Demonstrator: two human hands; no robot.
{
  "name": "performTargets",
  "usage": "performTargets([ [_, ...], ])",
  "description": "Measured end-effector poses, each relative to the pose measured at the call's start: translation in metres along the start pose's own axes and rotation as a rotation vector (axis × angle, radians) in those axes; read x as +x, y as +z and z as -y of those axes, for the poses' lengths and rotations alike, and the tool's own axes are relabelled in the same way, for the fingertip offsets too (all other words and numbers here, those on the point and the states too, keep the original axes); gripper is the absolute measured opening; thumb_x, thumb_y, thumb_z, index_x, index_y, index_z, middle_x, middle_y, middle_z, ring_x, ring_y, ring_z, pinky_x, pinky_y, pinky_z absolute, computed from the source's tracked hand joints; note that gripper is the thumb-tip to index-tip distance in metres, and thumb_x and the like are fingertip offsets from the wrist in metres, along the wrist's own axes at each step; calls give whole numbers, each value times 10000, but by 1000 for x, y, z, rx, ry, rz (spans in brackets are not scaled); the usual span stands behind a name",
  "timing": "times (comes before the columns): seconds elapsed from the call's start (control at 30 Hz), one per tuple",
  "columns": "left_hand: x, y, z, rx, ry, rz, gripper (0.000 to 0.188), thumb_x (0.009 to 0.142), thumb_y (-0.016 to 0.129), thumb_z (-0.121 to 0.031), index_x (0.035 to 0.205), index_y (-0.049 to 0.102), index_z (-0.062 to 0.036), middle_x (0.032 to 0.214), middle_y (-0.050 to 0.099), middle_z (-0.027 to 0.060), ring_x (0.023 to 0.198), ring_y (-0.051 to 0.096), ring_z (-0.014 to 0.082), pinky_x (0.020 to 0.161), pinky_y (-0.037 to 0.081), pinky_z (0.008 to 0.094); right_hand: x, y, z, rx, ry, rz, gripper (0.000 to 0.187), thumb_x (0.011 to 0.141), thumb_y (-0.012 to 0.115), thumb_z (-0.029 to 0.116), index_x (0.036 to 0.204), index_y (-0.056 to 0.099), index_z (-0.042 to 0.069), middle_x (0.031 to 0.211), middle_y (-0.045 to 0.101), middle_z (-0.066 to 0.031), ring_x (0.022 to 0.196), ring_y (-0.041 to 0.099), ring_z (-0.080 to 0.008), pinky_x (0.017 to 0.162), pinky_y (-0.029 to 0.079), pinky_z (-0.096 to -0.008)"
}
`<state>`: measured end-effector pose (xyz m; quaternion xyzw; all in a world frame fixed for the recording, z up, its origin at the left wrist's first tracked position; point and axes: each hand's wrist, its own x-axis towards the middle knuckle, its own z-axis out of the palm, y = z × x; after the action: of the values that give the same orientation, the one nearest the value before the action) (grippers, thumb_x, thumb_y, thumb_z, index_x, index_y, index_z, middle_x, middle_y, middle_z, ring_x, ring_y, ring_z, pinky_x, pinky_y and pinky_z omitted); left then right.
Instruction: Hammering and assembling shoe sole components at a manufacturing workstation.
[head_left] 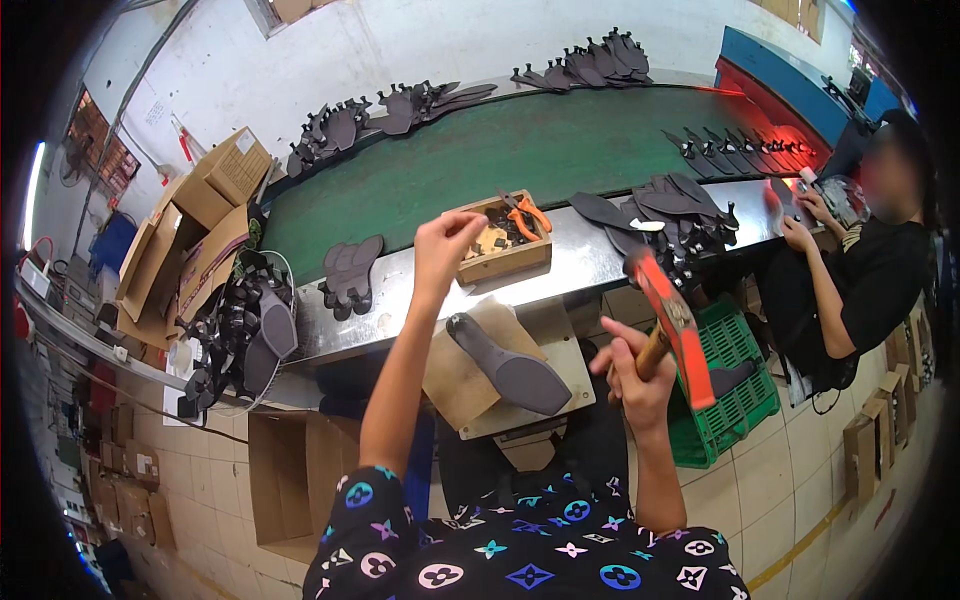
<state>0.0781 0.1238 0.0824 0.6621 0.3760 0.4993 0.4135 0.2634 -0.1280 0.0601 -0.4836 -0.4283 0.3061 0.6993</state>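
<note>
My right hand (640, 380) is closed round the wooden handle of a hammer (684, 335) with an orange-red head, raised right of the work board. My left hand (450, 245) is held up at the left end of a small wooden box (505, 266), its fingertips pinched together. Whether a small piece sits between them is too small to tell. In the box lie small dark pieces and orange-handled pliers (527, 212). Below both hands a dark grey shoe sole with a heel (510, 368) lies on a brown sheet (450, 385) over a pale board (570, 350). Neither hand touches the sole.
Stacked soles lie on the metal ledge to the left (350, 275) and right (675, 215). Beyond runs a green conveyor belt (430, 160) with more soles. A full wire basket (275, 330) stands left, a green crate (735, 360) right. A co-worker (860, 250) sits at the right.
</note>
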Motion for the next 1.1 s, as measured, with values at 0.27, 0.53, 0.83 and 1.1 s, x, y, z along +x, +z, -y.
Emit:
performTargets([
  [0.27,-154,-13,-114,671,1078,-149,266,753,771,15,1004,705,73,946,633,98,752,645,205,639,546,281,15,68,60,240,2,265,370,926,701,229,1175,625,-34,1009,724,-171,516,459,-18,439,347,-169],
  [0.53,-183,-26,-102,559,956,-94,402,703,823,60,1074,682,-4,1045,601,93,845,650,225,670,546,300,-7,74,79,219,138,307,203,885,661,51,1060,637,-47,1023,715,-210,506,476,-31,431,386,-174],
  [0.83,-180,-18,-94,120,519,-89,302,728,834,-18,992,687,-10,999,647,127,838,660,178,689,555,269,-8,75,56,297,196,349,171,853,697,-28,1019,670,-57,1040,715,-160,669,603,-65,574,462,-186],
  [1.1,-190,-18,-76,39,279,-68,211,747,811,2,913,679,5,909,639,112,744,640,163,626,525,261,-3,78,29,269,204,439,234,869,740,63,1067,650,-22,1097,688,-157,828,664,-116,667,514,-220],
])
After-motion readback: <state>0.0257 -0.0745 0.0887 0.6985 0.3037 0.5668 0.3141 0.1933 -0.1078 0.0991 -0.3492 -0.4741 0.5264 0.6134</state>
